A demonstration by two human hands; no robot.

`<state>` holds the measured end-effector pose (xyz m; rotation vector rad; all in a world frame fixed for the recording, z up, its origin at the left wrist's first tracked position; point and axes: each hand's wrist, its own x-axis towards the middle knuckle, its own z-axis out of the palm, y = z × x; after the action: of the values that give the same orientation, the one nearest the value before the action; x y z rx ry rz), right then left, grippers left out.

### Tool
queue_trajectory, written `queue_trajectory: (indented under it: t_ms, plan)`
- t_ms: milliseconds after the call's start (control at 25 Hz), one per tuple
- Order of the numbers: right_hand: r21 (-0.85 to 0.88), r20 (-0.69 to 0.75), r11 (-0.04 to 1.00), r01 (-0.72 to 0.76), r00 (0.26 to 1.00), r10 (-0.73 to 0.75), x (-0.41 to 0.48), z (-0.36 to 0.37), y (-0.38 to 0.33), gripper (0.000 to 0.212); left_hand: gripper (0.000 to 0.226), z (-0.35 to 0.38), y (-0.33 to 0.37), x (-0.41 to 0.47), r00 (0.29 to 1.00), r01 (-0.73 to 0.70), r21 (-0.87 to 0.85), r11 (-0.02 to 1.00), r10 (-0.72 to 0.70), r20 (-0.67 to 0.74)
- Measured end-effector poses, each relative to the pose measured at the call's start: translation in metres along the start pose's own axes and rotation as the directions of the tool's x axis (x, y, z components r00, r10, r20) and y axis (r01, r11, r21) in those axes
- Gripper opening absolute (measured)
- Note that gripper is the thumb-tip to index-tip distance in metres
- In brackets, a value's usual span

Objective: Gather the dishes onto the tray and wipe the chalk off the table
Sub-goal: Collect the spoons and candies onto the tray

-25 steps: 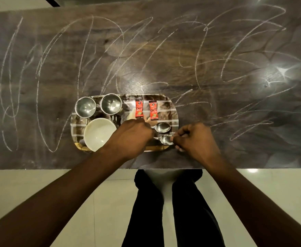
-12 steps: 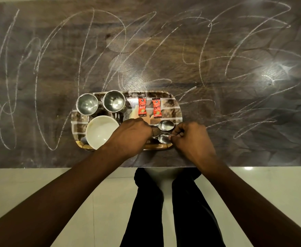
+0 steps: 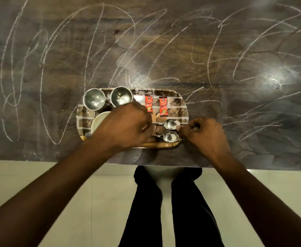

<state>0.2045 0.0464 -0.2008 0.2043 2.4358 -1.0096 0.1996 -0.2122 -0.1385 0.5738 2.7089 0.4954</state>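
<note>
A patterned tray [image 3: 184,107] sits near the table's front edge. On it are two steel cups [image 3: 94,99] [image 3: 121,96], a white bowl [image 3: 100,120], two red sachets [image 3: 148,103] [image 3: 163,106] and two spoons. My left hand [image 3: 126,127] hovers over the tray's middle and hides part of the bowl. Its fingers are closed at the handle of the upper spoon [image 3: 171,124]. My right hand [image 3: 205,134] rests at the tray's right end, curled, fingertips touching the upper spoon's bowl. The lower spoon [image 3: 171,136] lies free. Chalk scribbles [image 3: 92,41] cover the table.
The dark wooden table [image 3: 244,107] stretches wide to the left, right and far side of the tray. Its front edge runs just below the tray, with pale floor tiles [image 3: 39,175] and my legs [image 3: 164,202] beneath.
My left hand has slid a little up and left over the tray. My right hand's fingertips went from the lower spoon to the upper spoon's tip.
</note>
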Motion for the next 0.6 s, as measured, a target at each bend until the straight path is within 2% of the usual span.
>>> queue_trajectory:
  t_ms: [40,80,120,160,200,240,280,360,440,520,600]
  plan:
    - [0.008,-0.033,1.000,-0.012,0.999,0.013,0.002,-0.006,0.001,0.025,0.024,-0.013,-0.012,-0.009,0.973,0.040,-0.105,0.994,-0.063,-0.223]
    - [0.013,-0.064,1.000,-0.023,0.998,0.023,0.006,-0.010,0.003,0.025,0.022,-0.027,-0.028,-0.019,0.879,0.088,-0.232,0.969,-0.185,-0.438]
    - [0.014,-0.086,0.999,-0.034,0.996,0.035,0.009,-0.014,0.003,0.025,0.021,-0.038,-0.047,-0.032,0.740,0.130,-0.385,0.914,-0.348,-0.576]
    - [0.017,-0.094,0.999,-0.045,0.995,0.046,0.013,-0.015,0.004,0.024,0.021,-0.046,-0.067,-0.046,0.597,0.158,-0.538,0.828,-0.514,-0.617]
    - [0.023,-0.087,0.998,-0.055,0.995,0.057,0.017,-0.015,0.003,0.023,0.022,-0.048,-0.086,-0.060,0.476,0.187,-0.655,0.733,-0.650,-0.592]
    - [0.053,-0.071,0.996,-0.066,0.995,0.069,0.021,-0.013,0.002,0.019,0.023,-0.044,-0.102,-0.072,0.396,0.237,-0.730,0.641,-0.750,-0.530]
    - [0.111,-0.052,0.990,-0.083,0.995,0.089,0.024,-0.011,0.000,0.014,0.021,-0.035,-0.117,-0.082,0.358,0.314,-0.776,0.546,-0.826,-0.436]
    - [0.195,-0.009,0.975,-0.104,0.994,0.108,0.029,-0.005,-0.005,0.001,0.020,-0.013,-0.139,-0.097,0.370,0.495,-0.798,0.343,-0.914,-0.164]
    - [0.215,0.003,0.969,-0.125,0.992,0.127,0.033,0.000,-0.007,0.009,0.030,0.010,-0.148,-0.102,0.433,0.590,-0.784,0.194,-0.896,0.104]
    - [0.229,0.013,0.961,-0.153,0.988,0.154,0.037,0.007,-0.006,0.009,0.034,0.026,-0.149,-0.101,0.472,0.598,-0.788,0.148,-0.859,0.197]
    - [0.254,-0.004,0.949,-0.187,0.981,0.195,0.039,0.013,-0.004,0.008,0.034,0.036,-0.147,-0.097,0.467,0.577,-0.802,0.156,-0.868,0.167]
